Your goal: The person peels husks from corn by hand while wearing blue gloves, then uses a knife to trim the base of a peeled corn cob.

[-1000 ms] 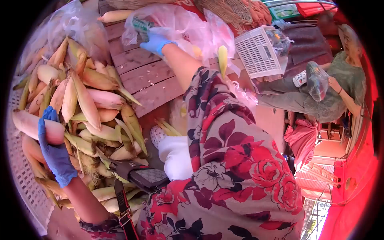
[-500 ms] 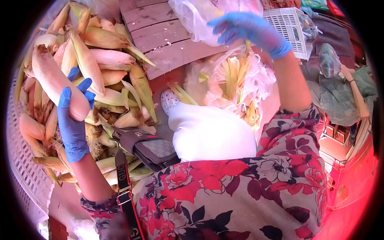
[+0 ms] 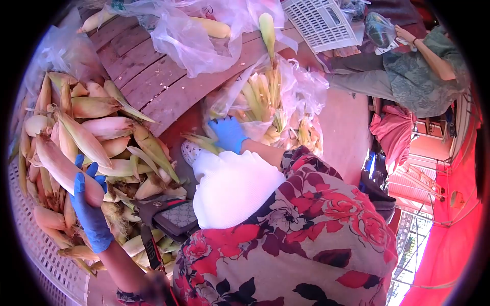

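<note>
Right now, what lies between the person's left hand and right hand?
In the head view, going from the left hand toward the right hand: heaped corn ears, then a speckled shoe and pale green husks.

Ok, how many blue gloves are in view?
2: one on the left hand, holding a corn ear; one on the right hand, by the husk bag.

Upper right of the frame: one white perforated plastic crate (image 3: 319, 24). To its right, a person (image 3: 421, 74) in a grey-green patterned top and grey trousers holds a clear plastic bag (image 3: 380, 30); contents dark, not identifiable. Below the person in frame: a red cloth (image 3: 393, 135). Red sheeting (image 3: 449, 250) lines the right edge. Lower left of centre: a dark handbag (image 3: 176, 218) with a patterned grey panel and lettered strap (image 3: 149, 246).
</note>
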Tool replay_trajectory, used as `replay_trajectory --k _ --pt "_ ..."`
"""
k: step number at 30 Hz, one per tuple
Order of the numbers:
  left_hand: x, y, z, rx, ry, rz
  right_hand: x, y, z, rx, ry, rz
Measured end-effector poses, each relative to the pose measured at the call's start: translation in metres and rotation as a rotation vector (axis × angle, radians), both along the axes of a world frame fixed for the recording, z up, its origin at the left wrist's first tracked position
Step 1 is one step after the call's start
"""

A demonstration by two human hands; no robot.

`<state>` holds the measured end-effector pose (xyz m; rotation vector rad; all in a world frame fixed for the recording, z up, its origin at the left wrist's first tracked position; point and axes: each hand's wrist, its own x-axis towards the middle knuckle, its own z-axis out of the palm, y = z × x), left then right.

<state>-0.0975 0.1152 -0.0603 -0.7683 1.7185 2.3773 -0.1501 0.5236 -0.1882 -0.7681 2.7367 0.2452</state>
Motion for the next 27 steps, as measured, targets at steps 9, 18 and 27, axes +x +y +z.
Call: replay_trajectory --k 9,18,27 --pt "0.0 0.008 0.004 -0.028 0.003 0.051 -0.01 -0.002 0.013 -0.385 0.001 -0.011" --pt "-0.002 -0.001 0.002 0.194 -0.001 0.182 0.016 0.001 -0.081 0.1 -0.337 -0.114" --pt "0.01 -0.051 -0.012 0.148 -0.016 0.381 -0.029 -0.001 0.07 -0.578 -0.221 -0.385"
